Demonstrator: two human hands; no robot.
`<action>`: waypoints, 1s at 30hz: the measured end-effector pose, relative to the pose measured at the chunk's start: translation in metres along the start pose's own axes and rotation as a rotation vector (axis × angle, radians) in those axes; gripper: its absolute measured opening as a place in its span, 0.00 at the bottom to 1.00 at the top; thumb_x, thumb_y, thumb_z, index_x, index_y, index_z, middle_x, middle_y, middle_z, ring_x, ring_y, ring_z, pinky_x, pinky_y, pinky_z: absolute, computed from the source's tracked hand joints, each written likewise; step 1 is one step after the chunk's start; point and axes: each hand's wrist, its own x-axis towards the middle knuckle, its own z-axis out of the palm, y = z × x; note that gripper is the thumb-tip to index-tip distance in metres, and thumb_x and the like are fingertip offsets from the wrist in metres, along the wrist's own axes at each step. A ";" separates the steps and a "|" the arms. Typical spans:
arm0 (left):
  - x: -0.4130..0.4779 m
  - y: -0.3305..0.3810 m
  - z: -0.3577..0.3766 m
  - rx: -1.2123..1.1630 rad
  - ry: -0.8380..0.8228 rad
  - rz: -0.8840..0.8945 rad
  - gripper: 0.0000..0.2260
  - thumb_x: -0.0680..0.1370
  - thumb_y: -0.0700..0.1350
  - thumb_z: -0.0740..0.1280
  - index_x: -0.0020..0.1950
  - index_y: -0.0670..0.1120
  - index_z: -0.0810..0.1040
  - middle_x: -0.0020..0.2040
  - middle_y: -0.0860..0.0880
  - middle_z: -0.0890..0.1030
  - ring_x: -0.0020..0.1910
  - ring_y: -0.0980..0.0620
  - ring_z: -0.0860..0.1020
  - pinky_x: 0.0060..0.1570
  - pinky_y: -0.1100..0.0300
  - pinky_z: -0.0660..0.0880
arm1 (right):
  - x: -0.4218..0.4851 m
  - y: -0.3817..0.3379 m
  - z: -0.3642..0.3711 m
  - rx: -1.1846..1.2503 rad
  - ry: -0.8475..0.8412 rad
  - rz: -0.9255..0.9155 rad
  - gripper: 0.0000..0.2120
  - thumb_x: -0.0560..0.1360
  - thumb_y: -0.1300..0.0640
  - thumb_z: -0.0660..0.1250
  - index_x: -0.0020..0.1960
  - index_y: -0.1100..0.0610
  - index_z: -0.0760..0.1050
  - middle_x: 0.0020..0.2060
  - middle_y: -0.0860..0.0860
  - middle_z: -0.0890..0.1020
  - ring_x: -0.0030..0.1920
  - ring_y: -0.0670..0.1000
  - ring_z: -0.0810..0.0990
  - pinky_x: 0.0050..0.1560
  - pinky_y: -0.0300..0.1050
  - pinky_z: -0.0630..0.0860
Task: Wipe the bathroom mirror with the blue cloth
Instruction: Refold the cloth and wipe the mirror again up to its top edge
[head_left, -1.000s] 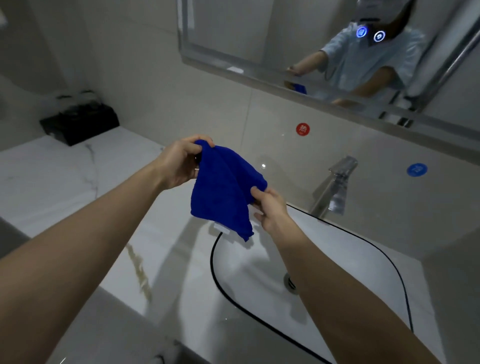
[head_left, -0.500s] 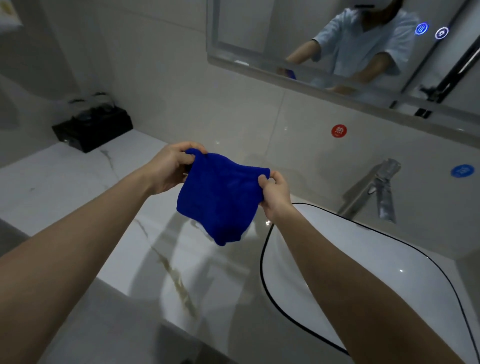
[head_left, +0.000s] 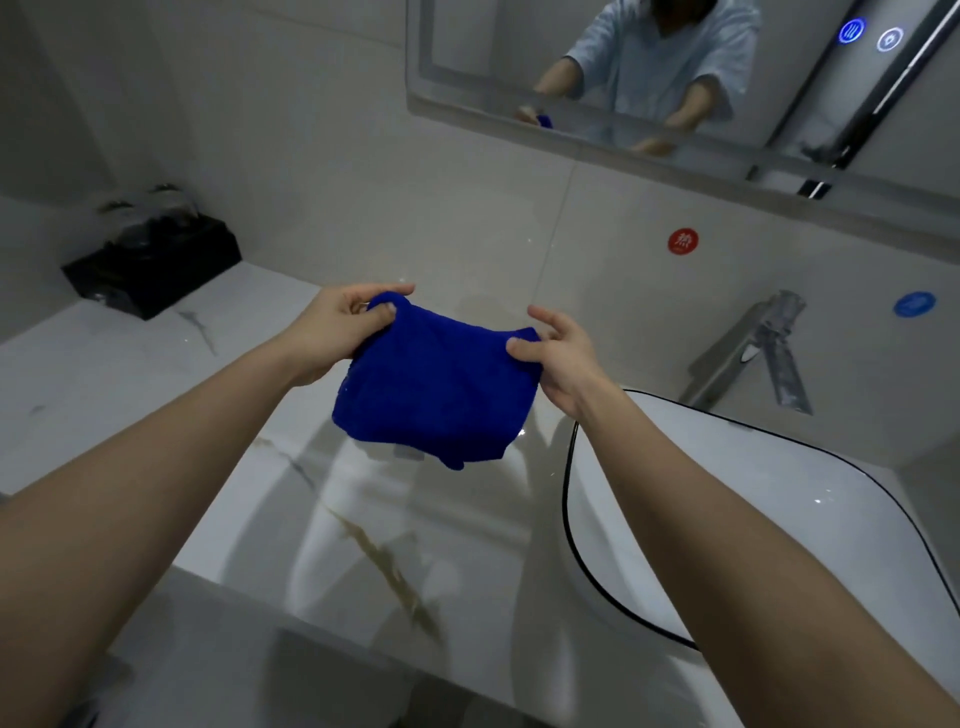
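The blue cloth (head_left: 436, 395) hangs spread between both hands above the marble counter. My left hand (head_left: 337, 327) pinches its upper left corner with thumb and fingers. My right hand (head_left: 558, 353) pinches its upper right corner with the thumb, its other fingers spread. The bathroom mirror (head_left: 675, 73) is mounted on the tiled wall at the upper right, well above and beyond the cloth. It reflects a person in a light shirt holding the cloth.
A white sink (head_left: 779, 519) with a black rim lies at the right, a chrome faucet (head_left: 753, 348) behind it. A black box (head_left: 156, 265) stands at the counter's back left. Red (head_left: 682, 240) and blue (head_left: 914, 304) round stickers mark the wall. The marble counter (head_left: 130, 374) stretches left.
The cloth has been pulled wider between my hands and now hangs flatter. My right hand has moved right and its fingers have spread. The view has shifted left, away from the sink.
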 end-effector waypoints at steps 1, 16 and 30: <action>0.001 -0.001 0.000 -0.028 0.037 0.000 0.12 0.80 0.41 0.59 0.53 0.58 0.77 0.40 0.51 0.82 0.40 0.57 0.81 0.39 0.63 0.79 | -0.001 0.001 0.003 -0.062 -0.017 -0.009 0.29 0.68 0.74 0.68 0.65 0.58 0.68 0.52 0.56 0.75 0.47 0.54 0.79 0.40 0.44 0.80; 0.014 -0.016 0.019 -0.297 0.239 -0.114 0.11 0.80 0.43 0.55 0.49 0.53 0.77 0.52 0.51 0.79 0.50 0.52 0.76 0.45 0.59 0.73 | -0.002 0.008 0.014 -1.019 0.198 -0.354 0.01 0.73 0.54 0.66 0.43 0.49 0.75 0.56 0.46 0.71 0.58 0.51 0.70 0.60 0.51 0.66; 0.019 -0.037 0.047 -0.566 0.396 -0.183 0.12 0.79 0.55 0.53 0.59 0.50 0.63 0.46 0.53 0.73 0.44 0.54 0.74 0.41 0.58 0.74 | -0.004 -0.019 0.019 -0.708 0.031 -0.580 0.05 0.75 0.61 0.63 0.43 0.53 0.75 0.38 0.42 0.77 0.43 0.44 0.75 0.45 0.36 0.71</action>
